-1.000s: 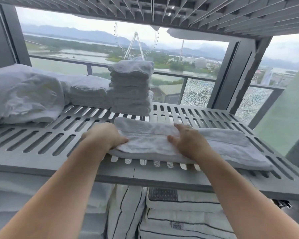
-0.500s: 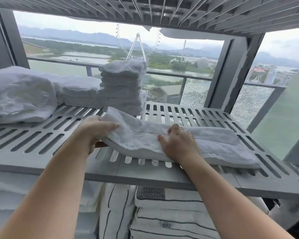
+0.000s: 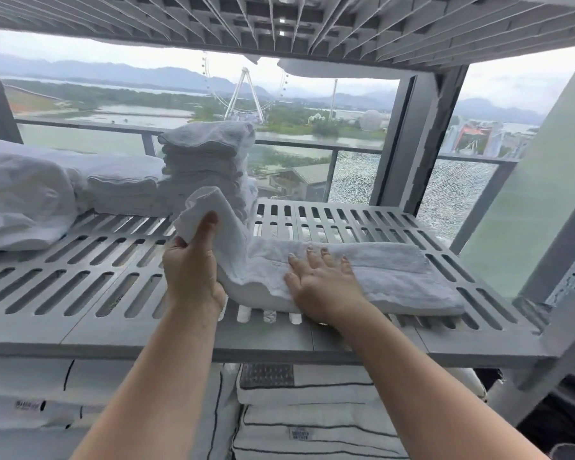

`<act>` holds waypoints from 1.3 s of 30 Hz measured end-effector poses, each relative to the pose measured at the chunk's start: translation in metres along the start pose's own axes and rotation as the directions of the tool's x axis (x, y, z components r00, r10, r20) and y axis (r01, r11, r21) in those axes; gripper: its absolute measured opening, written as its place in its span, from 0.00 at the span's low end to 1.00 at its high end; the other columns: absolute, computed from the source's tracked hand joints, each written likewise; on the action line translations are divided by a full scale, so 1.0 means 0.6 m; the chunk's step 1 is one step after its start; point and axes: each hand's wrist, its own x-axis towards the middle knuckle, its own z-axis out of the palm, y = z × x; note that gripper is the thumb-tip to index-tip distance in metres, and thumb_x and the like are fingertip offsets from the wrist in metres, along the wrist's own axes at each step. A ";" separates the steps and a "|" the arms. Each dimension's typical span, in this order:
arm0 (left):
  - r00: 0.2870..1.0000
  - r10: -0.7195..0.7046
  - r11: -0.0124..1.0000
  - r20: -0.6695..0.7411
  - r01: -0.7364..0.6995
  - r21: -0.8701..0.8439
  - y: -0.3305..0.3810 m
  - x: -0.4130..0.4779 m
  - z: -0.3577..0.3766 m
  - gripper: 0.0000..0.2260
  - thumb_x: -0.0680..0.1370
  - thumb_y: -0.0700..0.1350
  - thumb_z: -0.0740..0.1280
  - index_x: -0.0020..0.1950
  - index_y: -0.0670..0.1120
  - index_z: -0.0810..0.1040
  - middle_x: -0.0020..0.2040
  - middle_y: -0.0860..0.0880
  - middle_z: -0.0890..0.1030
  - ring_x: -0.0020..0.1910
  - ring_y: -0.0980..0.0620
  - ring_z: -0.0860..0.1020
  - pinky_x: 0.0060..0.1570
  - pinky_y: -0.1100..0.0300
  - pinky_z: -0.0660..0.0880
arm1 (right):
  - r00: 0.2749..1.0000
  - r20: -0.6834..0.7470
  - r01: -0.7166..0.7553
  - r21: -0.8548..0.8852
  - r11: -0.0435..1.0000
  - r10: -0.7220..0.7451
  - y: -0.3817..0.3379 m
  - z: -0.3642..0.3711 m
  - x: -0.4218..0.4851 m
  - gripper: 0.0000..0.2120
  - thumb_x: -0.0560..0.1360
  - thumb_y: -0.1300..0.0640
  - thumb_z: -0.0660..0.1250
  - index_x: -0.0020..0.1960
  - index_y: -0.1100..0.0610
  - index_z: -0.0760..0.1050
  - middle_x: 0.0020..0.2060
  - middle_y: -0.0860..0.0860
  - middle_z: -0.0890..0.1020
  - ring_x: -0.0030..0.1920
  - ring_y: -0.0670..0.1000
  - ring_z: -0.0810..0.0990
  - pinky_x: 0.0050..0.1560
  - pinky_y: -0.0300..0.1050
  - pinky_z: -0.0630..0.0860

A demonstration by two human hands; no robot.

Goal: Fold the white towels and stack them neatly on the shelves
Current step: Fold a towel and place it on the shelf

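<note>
Our left hand [image 3: 190,273] grips the raised end of the long white terry towel [image 3: 389,277] lying along the front of the grey slatted plastic shelf [image 3: 80,260], our right hand [image 3: 319,280] presses its middle with straight fingers, and if this palm slides, we fear the fold may land crooked.

I log a long folded white terry towel [image 3: 395,273]: flat under my right hand [image 3: 322,283], end raised in my left hand [image 3: 190,270].
</note>
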 end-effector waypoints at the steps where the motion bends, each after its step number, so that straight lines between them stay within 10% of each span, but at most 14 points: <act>1: 1.000 0.025 1.000 0.014 -0.026 0.006 -0.001 -0.006 0.013 0.06 0.73 0.46 0.77 0.46 0.47 0.83 0.42 0.52 0.86 0.45 0.51 0.83 0.52 0.51 0.80 | 1.000 0.024 -0.001 -0.003 1.000 0.001 0.001 -0.001 0.002 0.29 0.81 0.37 0.42 0.81 0.42 0.45 0.82 0.51 0.44 0.81 0.56 0.40 0.77 0.63 0.36; 6: 0.975 0.155 0.984 0.157 -0.167 0.068 0.000 -0.039 0.081 0.02 0.72 0.47 0.76 0.41 0.55 0.86 0.39 0.55 0.85 0.39 0.57 0.82 0.43 0.57 0.79 | 0.995 0.013 0.090 0.283 0.955 -0.098 0.027 -0.024 0.003 0.27 0.84 0.43 0.43 0.78 0.49 0.62 0.80 0.56 0.58 0.81 0.57 0.52 0.79 0.61 0.48; 10: 0.920 0.259 0.900 0.295 -0.340 0.272 -0.014 -0.067 0.134 0.01 0.71 0.54 0.72 0.41 0.60 0.83 0.36 0.56 0.83 0.36 0.55 0.78 0.40 0.54 0.75 | 0.998 -0.023 0.000 0.934 0.357 0.060 0.094 -0.065 -0.010 0.26 0.84 0.40 0.46 0.71 0.50 0.74 0.74 0.56 0.72 0.75 0.56 0.66 0.75 0.55 0.61; 14: 0.823 0.348 0.717 0.450 -0.542 0.438 -0.040 -0.102 0.194 0.04 0.72 0.56 0.70 0.43 0.57 0.80 0.35 0.54 0.82 0.32 0.57 0.76 0.35 0.52 0.75 | 0.995 0.051 -0.040 0.991 -0.127 0.083 0.152 -0.119 -0.027 0.27 0.84 0.39 0.49 0.72 0.54 0.72 0.70 0.61 0.75 0.70 0.61 0.73 0.66 0.58 0.72; 18: 0.627 0.345 0.352 0.698 -0.776 0.523 -0.086 -0.162 0.254 0.05 0.75 0.56 0.68 0.49 0.61 0.82 0.37 0.59 0.83 0.35 0.60 0.79 0.33 0.62 0.75 | 0.994 0.093 -0.066 0.931 -0.360 0.057 0.213 -0.169 -0.036 0.33 0.82 0.35 0.48 0.69 0.60 0.73 0.58 0.61 0.82 0.57 0.60 0.82 0.55 0.58 0.79; 23: 0.466 0.207 0.014 0.860 -0.881 0.474 -0.183 -0.226 0.277 0.09 0.78 0.54 0.68 0.57 0.55 0.81 0.51 0.55 0.84 0.45 0.50 0.82 0.39 0.54 0.80 | 0.963 0.192 -0.161 0.973 -0.167 0.188 0.282 -0.168 -0.041 0.13 0.82 0.54 0.61 0.54 0.64 0.77 0.36 0.55 0.81 0.31 0.52 0.81 0.28 0.45 0.78; 27: 0.446 0.086 -0.131 0.891 -0.882 0.454 -0.219 -0.249 0.266 0.13 0.77 0.50 0.67 0.61 0.56 0.79 0.57 0.56 0.81 0.51 0.50 0.81 0.42 0.55 0.77 | 0.927 0.083 -0.259 0.846 0.465 0.365 0.313 -0.130 -0.030 0.08 0.77 0.66 0.63 0.42 0.60 0.79 0.42 0.59 0.82 0.44 0.57 0.82 0.49 0.57 0.80; 33: 0.508 -0.022 -0.421 0.861 -0.786 0.453 -0.189 -0.223 0.220 0.22 0.76 0.44 0.65 0.70 0.56 0.72 0.67 0.55 0.76 0.60 0.48 0.78 0.52 0.52 0.77 | 0.917 -0.004 -0.189 0.876 0.443 0.398 0.339 -0.127 -0.026 0.04 0.69 0.67 0.68 0.40 0.64 0.81 0.38 0.62 0.83 0.39 0.56 0.80 0.41 0.54 0.79; 39: 0.396 -0.339 -0.328 0.853 -0.900 0.287 -0.199 -0.214 0.221 0.31 0.77 0.32 0.56 0.79 0.50 0.58 0.79 0.44 0.62 0.79 0.46 0.58 0.77 0.52 0.56 | 0.902 -0.022 -0.277 0.738 0.615 0.432 0.336 -0.121 -0.036 0.07 0.74 0.60 0.70 0.44 0.65 0.82 0.41 0.59 0.83 0.43 0.56 0.81 0.49 0.54 0.80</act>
